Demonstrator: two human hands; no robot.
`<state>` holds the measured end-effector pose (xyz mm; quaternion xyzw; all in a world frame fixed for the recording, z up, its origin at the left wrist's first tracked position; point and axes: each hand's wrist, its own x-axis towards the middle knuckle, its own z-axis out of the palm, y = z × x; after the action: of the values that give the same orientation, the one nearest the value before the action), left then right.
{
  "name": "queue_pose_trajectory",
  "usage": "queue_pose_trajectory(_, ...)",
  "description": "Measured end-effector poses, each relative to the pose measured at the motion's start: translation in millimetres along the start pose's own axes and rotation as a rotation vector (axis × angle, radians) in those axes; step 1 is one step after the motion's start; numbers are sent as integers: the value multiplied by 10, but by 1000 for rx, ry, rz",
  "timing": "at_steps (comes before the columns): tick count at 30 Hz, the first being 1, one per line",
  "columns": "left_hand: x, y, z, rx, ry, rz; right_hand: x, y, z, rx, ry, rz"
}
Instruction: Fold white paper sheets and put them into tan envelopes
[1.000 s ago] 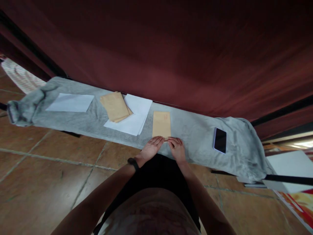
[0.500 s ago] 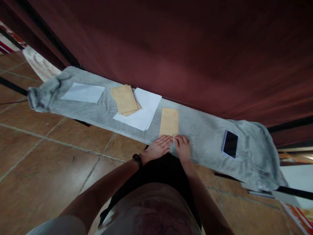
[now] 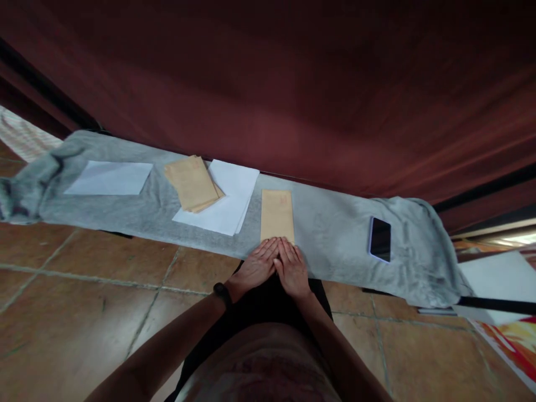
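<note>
A tan paper envelope [image 3: 277,215] lies flat on the grey cloth [image 3: 326,234], with a small reddish mark near its top right corner. Across its near end rest the fingers of my left hand [image 3: 258,263], stretched out and flat. My right hand [image 3: 293,271] lies beside it with fingers extended, pressing on the same end, and the fingertips of both hands meet. That near edge is covered by my fingers. To the left, a stack of similar tan envelopes [image 3: 195,184] sits partly on white paper sheets [image 3: 234,195].
Another white sheet [image 3: 111,177] lies at the far left of the cloth-covered narrow surface. A phone [image 3: 380,240] with a purple edge rests on the right. A dark red curtain [image 3: 268,100] hangs along the back edge, and tiled floor [image 3: 84,324] shows in front.
My right hand has gone from bent fingers at the envelope's near right corner to lying flat beside my left hand. The view has shifted slightly; the envelope still lies in place.
</note>
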<state>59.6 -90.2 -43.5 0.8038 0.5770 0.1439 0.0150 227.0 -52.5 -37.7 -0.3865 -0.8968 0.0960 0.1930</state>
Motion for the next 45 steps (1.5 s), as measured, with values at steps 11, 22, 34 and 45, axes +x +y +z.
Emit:
queue_pose_trajectory(11, -148, -99, -99, 18, 69, -163, -75, 237, -90, -19, 21, 37)
queue_pose_trajectory(22, 965, -136, 189, -11, -39, -116, -60, 189, -41, -59, 63, 70)
queue_pose_trajectory(34, 1735, -692, 262, -16, 32, -270, -10, 147, -127, -51, 36, 90)
queue_pose_trajectory(45, 1071, -576, 160, -12, -80, -243, -28, 154, -83, -50, 57, 90)
